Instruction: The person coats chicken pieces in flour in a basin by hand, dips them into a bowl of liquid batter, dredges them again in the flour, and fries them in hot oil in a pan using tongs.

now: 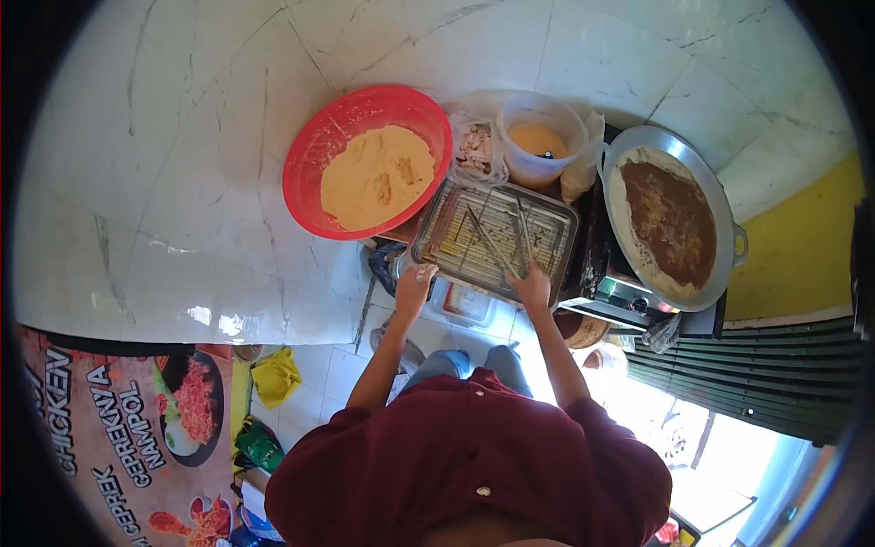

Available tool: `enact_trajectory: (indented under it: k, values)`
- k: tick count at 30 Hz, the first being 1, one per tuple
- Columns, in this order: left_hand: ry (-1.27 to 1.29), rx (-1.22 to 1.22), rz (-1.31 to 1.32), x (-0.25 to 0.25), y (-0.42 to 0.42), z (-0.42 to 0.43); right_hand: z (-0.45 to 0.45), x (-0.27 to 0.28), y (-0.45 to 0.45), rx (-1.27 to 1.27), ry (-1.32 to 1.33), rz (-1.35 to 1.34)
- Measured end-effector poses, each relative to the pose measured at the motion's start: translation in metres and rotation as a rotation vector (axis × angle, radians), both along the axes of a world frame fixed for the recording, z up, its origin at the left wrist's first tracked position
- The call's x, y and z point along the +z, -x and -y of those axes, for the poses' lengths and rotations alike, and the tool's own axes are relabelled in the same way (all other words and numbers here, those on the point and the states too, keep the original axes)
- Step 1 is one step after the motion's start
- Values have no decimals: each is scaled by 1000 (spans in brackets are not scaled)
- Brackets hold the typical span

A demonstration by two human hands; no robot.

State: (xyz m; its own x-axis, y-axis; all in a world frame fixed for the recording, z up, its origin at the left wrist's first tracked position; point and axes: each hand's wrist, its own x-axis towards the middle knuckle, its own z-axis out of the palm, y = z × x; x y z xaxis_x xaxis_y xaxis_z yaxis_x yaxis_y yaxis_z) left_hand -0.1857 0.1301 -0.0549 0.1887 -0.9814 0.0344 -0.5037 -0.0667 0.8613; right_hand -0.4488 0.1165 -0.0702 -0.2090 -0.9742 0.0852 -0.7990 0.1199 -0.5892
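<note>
Metal tongs [493, 242] lie spread over a rectangular tray with a wire rack [456, 228], and my right hand [531, 283] is closed around their near end at the tray's front edge. At the tray's front left corner, my left hand [416, 278] has flour on its fingertips; its fingers are bent near the rim, and what they hold, if anything, is hidden. A red basin [303, 178] holds pale flour with a couple of coated pieces in it, left of the tray. On the right sits a large wok [616, 178] of brown, bubbling oil.
Behind the tray are a bag of raw meat pieces [476, 150], a clear tub [512, 117] of orange-yellow liquid and a plastic bag [581, 169]. The wok rests on a stove [612, 296]. A lidded plastic container [463, 303] is below the tray. A printed banner [118, 438] hangs lower left.
</note>
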Motion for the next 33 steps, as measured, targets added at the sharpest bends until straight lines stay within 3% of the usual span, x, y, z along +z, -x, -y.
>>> enact_trajectory:
  k: [1, 6, 10, 12, 14, 16, 17, 22, 25, 28, 30, 31, 33]
  values:
    - [-14, -10, -2, -1, 0, 0, 1, -2, 2, 6, -104, 36]
    - [-47, -76, -103, -25, -5, 15, -5, -15, 4, -85, -114, -21]
    - [-143, -34, -22, 4, -10, 20, 4, 4, 5, -95, -55, -10]
    - [23, -21, -98, 18, -13, 22, 15, 31, -9, -30, 71, -14]
    - [74, 57, -141, 54, -21, 30, 44, 51, -26, 104, -30, 263]
    - [33, 162, -139, 81, -38, 41, 72, 71, -60, 198, 115, 246]
    - [167, 217, -188, 95, -44, 48, 89, 78, -77, 278, 180, 316]
    - [217, 301, 53, 86, -117, 105, 170, 107, -163, 517, 220, 472]
    - [225, 221, 99, 63, -152, 147, 213, 84, -200, 597, 290, 315]
    - [211, 123, 303, 41, -175, 194, 265, 51, -228, 570, 188, 208]
    - [141, -68, 479, 23, -185, 223, 301, 6, -240, 599, 170, -117]
    - [136, -78, 475, 16, -187, 237, 310, 1, -248, 590, 162, -118]
    - [141, -250, 657, 0, -186, 262, 321, -9, -263, 488, -217, -449]
